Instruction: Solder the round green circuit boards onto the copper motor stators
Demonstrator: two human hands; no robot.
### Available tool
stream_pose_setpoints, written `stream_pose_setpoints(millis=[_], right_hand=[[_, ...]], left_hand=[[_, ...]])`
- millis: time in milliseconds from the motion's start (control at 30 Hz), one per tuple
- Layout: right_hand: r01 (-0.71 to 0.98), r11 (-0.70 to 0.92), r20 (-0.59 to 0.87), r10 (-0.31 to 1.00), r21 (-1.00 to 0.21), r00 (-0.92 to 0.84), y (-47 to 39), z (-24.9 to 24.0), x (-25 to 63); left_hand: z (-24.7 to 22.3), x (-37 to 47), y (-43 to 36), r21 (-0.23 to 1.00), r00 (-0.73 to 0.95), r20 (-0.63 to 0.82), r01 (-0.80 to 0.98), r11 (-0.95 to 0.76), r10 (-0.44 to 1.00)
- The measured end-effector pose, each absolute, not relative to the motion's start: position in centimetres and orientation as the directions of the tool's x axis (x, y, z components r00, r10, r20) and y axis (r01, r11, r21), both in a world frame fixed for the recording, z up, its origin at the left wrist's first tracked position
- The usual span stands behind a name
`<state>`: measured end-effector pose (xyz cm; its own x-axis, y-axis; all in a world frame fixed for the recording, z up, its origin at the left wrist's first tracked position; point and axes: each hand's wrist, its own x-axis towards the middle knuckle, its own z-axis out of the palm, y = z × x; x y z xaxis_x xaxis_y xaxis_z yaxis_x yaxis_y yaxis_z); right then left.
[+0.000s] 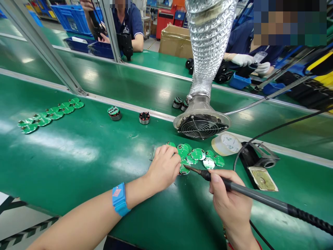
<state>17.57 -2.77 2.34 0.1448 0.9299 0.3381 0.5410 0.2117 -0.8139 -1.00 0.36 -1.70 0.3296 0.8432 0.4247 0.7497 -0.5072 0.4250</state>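
My right hand (230, 203) grips a soldering iron (244, 191) like a pen, its tip pointing left over a round green circuit board (185, 170). Curled at that board's left edge is my left hand (165, 166), closed on it; the fingertips are mostly hidden. A blue wrist strap (120, 199) is on my left forearm. Just beyond the hands lies a loose group of round green circuit boards (198, 154), some overlapping.
A fume extractor hood (201, 125) hangs above the boards. Right of them are a tape roll (226, 144) and an iron stand (257, 156) with a sponge (263, 178). Leftward sit motor parts (144, 118) and a double row of boards (53, 113). Two people work opposite.
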Motion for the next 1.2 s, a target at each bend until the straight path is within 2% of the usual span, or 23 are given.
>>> stream_pose_setpoints(millis=[133, 300, 400, 467, 500, 600, 733, 833, 933, 1033, 1100, 1200], right_hand=[[0.515, 0.231, 0.361, 0.917, -0.825, 0.168, -2.9, 2.4, 17.5], [0.546, 0.209, 0.456, 0.811, -0.811, 0.366, -2.4, 2.2, 18.7], [0.749, 0.123, 0.573, 0.727, -0.65, 0.378, -1.0, 1.7, 20.7], [0.849, 0.068, 0.534, 0.803, -0.524, 0.265, 0.0, 1.1, 22.3], [0.856, 0.067, 0.474, 0.853, -0.513, 0.218, 0.4, 0.8, 23.0], [0.804, 0.019, 0.377, 0.89, -0.594, 0.258, 0.5, 0.3, 23.9], [0.747, 0.072, 0.48, 0.806, -0.661, 0.347, -1.1, 1.0, 22.4], [0.7, 0.099, 0.455, 0.821, -0.707, 0.344, -2.5, 2.3, 21.1], [0.616, 0.052, 0.34, 0.869, -0.786, 0.36, -3.2, 3.2, 20.8], [0.577, 0.037, 0.282, 0.897, -0.816, 0.341, -3.1, 3.1, 21.2], [0.576, 0.09, 0.312, 0.902, -0.813, 0.299, -2.9, 2.6, 21.5], [0.61, 0.186, 0.386, 0.898, -0.77, 0.213, -2.6, 1.6, 21.5]], left_hand=[[-1.6, -1.0, 0.3, 0.428, 0.33, 0.401, 0.757, -0.494, 0.854], [-1.4, -1.2, 0.3, 0.453, 0.332, 0.384, 0.745, -0.489, 0.862], [-1.3, -1.5, 0.4, 0.512, 0.324, 0.348, 0.72, -0.468, 0.88], [-1.3, -1.7, 0.5, 0.555, 0.321, 0.336, 0.692, -0.462, 0.885], [-1.3, -1.8, 0.5, 0.575, 0.32, 0.336, 0.676, -0.462, 0.886], [-1.3, -2.2, 0.7, 0.626, 0.306, 0.335, 0.635, -0.453, 0.891], [-1.0, -3.0, 1.1, 0.676, 0.251, 0.334, 0.608, -0.416, 0.909], [-0.3, -4.4, 1.7, 0.72, 0.134, 0.37, 0.584, -0.375, 0.919], [1.1, -5.9, 3.6, 0.746, -0.032, 0.397, 0.594, -0.302, 0.917], [3.1, -6.6, 7.4, 0.695, -0.048, 0.377, 0.675, -0.248, 0.925], [4.6, -6.3, 10.8, 0.625, 0.015, 0.329, 0.746, -0.23, 0.944], [6.2, -5.1, 15.0, 0.59, 0.037, 0.297, 0.778, -0.213, 0.954]])
